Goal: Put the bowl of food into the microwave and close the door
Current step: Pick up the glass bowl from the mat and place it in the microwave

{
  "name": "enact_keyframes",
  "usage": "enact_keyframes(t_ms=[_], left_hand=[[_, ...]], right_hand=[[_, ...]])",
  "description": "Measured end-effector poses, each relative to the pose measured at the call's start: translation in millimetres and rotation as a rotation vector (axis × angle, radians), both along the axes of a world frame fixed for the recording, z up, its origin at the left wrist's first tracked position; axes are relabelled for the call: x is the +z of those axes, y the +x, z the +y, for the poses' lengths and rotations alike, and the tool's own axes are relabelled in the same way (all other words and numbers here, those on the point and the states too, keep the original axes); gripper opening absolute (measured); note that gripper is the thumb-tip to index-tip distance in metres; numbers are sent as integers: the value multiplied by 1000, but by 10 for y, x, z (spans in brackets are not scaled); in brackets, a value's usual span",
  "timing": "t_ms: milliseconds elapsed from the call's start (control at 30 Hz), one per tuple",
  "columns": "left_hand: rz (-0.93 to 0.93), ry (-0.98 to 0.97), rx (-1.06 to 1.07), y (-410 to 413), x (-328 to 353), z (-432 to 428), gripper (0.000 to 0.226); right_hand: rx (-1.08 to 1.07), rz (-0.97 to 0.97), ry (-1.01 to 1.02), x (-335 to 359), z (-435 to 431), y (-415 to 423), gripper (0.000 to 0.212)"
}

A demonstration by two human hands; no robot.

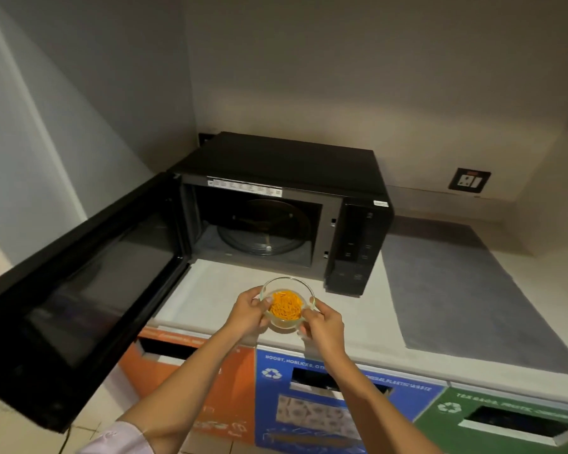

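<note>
A small clear glass bowl point(287, 283) of orange food is held above the front of the white counter point(210, 290). My left hand point(248, 311) grips its left rim and my right hand point(323, 324) grips its right side. Behind it stands the black microwave point(295, 165), its cavity empty except for the glass turntable point(264, 232). The microwave door point(79, 290) is swung fully open to the left, past the counter edge.
A grey mat point(466, 290) covers the counter right of the microwave. A wall socket point(469, 180) sits on the back wall. Below the counter are orange point(230, 388), blue point(269, 398) and green point(440, 430) recycling bin fronts with slots.
</note>
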State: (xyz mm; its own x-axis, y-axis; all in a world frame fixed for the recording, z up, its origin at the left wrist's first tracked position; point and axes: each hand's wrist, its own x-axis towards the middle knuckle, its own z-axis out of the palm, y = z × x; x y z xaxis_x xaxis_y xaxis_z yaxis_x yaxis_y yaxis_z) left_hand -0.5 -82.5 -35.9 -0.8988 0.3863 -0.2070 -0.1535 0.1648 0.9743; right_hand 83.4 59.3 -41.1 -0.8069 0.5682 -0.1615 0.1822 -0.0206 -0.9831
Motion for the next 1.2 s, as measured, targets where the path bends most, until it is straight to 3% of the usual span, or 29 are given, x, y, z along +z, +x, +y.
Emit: enact_keyframes(t_ms=[200,433,533,633,833,1000,1200], left_hand=[[59,18,-39,-308,170,-357,51],[251,6,0,-870,255,-288,55],[253,39,25,-1108,246,-157,55],[236,41,62,-1357,192,-4,59],[172,79,169,-1860,73,264,75],[167,57,190,-2221,28,362,68],[160,15,236,-2555,-46,463,69]], right_hand=[[76,8,48,227,-238,-423,19],[126,57,88,295,-71,-1129,20],[113,63,70,263,60,-1458,30],[90,55,86,235,178,-1767,52],[65,20,213,163,336,-2325,43],[62,-25,146,67,347,-2674,31],[78,-49,-56,-61,391,-2997,62]])
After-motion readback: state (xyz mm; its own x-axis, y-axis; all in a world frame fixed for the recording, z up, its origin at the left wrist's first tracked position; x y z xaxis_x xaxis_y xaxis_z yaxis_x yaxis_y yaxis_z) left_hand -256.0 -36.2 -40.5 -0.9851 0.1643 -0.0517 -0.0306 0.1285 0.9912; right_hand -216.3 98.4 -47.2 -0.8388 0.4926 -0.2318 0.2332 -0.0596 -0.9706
